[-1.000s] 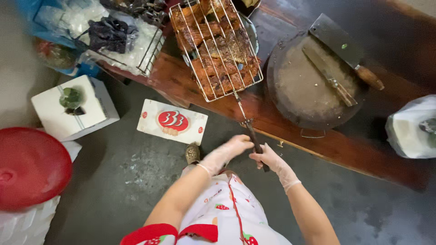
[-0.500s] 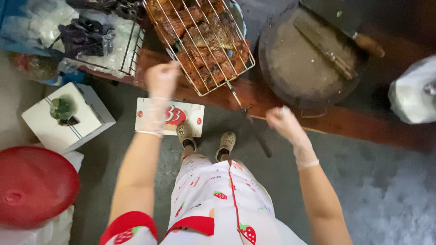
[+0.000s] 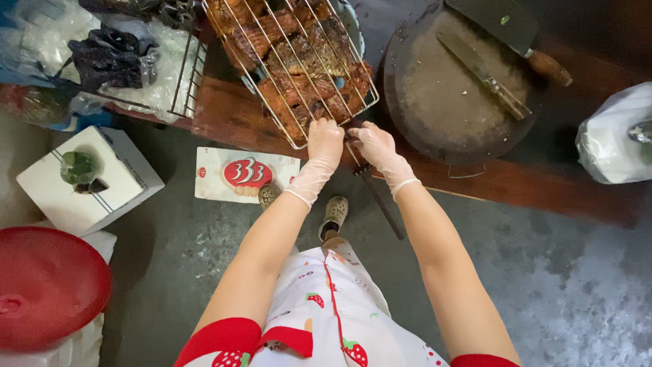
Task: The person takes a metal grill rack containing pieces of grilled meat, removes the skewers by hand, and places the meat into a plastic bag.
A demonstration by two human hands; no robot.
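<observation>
Gloved hands meet at the near edge of the wire grill basket (image 3: 292,64), which lies on the wooden desk (image 3: 224,112) with browned, charred pieces of grilled meat (image 3: 299,61) clamped inside it. The left hand (image 3: 324,144) is curled over the basket's lower corner, gripping the wire frame. The right hand (image 3: 375,146) sits just beside it, closed around the top of the basket's long dark handle (image 3: 377,197), which slants down off the desk edge toward the floor; exactly how the fingers wrap it is hard to make out. To the right rests a round chopping block (image 3: 462,95) with a cleaver (image 3: 509,30) lying across it. A flat cardboard box (image 3: 246,175) lies on the floor below.
</observation>
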